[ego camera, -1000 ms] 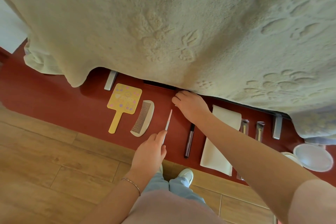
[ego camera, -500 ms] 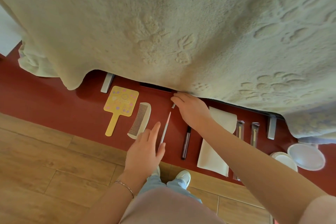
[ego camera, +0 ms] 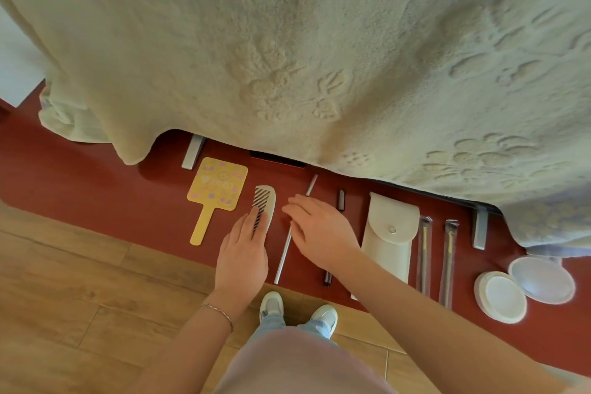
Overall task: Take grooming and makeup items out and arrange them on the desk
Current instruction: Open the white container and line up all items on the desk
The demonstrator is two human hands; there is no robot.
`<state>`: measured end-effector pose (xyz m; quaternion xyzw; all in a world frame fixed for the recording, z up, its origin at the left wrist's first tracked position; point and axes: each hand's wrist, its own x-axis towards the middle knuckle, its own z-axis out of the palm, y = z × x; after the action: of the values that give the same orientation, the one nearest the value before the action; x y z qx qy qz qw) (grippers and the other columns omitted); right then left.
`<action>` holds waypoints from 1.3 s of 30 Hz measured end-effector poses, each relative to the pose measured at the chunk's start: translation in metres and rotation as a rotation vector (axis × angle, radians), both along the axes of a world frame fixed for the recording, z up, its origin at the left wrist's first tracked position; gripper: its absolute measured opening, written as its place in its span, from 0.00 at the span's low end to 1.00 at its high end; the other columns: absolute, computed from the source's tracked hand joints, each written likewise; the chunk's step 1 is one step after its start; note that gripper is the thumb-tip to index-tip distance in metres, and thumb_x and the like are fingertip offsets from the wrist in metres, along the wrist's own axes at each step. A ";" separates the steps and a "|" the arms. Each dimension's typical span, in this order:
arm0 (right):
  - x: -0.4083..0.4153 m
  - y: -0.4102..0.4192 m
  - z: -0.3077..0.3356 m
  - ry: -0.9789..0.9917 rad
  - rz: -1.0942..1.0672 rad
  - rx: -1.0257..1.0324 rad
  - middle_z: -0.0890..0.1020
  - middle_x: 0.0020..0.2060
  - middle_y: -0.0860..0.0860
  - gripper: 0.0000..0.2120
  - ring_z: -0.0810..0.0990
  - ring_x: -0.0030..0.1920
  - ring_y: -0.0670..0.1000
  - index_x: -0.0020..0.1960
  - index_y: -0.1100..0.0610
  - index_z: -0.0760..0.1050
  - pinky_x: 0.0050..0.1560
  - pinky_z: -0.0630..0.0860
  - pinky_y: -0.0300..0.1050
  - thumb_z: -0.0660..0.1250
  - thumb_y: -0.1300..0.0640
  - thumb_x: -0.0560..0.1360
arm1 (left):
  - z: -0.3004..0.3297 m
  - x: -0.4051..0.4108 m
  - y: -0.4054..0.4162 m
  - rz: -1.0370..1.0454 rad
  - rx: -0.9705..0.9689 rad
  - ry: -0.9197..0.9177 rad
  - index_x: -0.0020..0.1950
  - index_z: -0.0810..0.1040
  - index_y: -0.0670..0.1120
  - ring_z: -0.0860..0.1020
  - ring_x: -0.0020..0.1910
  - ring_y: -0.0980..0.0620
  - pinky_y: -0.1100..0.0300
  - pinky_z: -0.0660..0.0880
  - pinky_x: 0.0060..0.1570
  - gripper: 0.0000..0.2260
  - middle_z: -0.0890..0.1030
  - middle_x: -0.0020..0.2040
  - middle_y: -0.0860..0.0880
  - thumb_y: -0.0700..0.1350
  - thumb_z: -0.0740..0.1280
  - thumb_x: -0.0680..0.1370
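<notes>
2 flat hands on the red desk (ego camera: 96, 189) (left hand (ego camera: 243, 253) on comb (ego camera: 266, 206), right hand (ego camera: 323, 230) over slim pencil (ego camera: 283, 261)).

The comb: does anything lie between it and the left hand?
Nothing does. The left hand already rests flat with its fingertips on the lower part of the comb. The yellow mirror lies to one side and the thin silver stick to the other, both apart from the comb.

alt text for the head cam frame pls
Two bare hands lie over a row of grooming items on a red desk: left hand on a comb, right hand over a thin silver stick. A cream blanket drapes above.
</notes>
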<state>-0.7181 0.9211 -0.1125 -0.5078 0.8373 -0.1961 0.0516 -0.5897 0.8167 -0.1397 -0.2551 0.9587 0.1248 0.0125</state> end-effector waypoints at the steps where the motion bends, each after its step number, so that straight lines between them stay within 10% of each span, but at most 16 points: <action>1: 0.000 0.003 -0.002 -0.004 -0.013 0.020 0.81 0.57 0.52 0.13 0.78 0.59 0.53 0.57 0.56 0.79 0.57 0.75 0.48 0.65 0.60 0.73 | 0.000 -0.001 0.000 -0.008 0.002 0.002 0.66 0.72 0.43 0.76 0.60 0.42 0.48 0.76 0.52 0.29 0.76 0.63 0.41 0.37 0.74 0.66; 20: -0.004 0.059 0.009 0.031 -0.323 0.039 0.81 0.57 0.53 0.15 0.78 0.59 0.54 0.59 0.56 0.78 0.59 0.75 0.50 0.68 0.60 0.72 | 0.005 0.003 -0.024 0.058 -0.008 0.091 0.68 0.70 0.42 0.67 0.69 0.42 0.43 0.68 0.62 0.22 0.71 0.68 0.43 0.42 0.67 0.74; 31: -0.010 0.110 0.000 -0.051 -0.505 0.400 0.40 0.76 0.52 0.30 0.34 0.73 0.56 0.76 0.49 0.41 0.74 0.44 0.57 0.52 0.48 0.80 | -0.011 0.003 -0.048 0.241 0.067 -0.020 0.74 0.60 0.41 0.56 0.74 0.43 0.43 0.56 0.70 0.24 0.59 0.75 0.43 0.40 0.59 0.78; 39: -0.001 0.101 -0.017 -0.047 -0.475 0.423 0.44 0.76 0.55 0.27 0.39 0.75 0.59 0.76 0.53 0.42 0.72 0.43 0.58 0.49 0.49 0.81 | -0.009 0.001 -0.047 0.255 0.116 -0.025 0.75 0.56 0.42 0.50 0.75 0.45 0.45 0.49 0.72 0.24 0.54 0.76 0.45 0.41 0.56 0.79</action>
<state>-0.7188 1.0220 -0.1290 -0.2712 0.9533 -0.0357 0.1282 -0.5892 0.7694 -0.1485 -0.3751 0.9095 0.1774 0.0235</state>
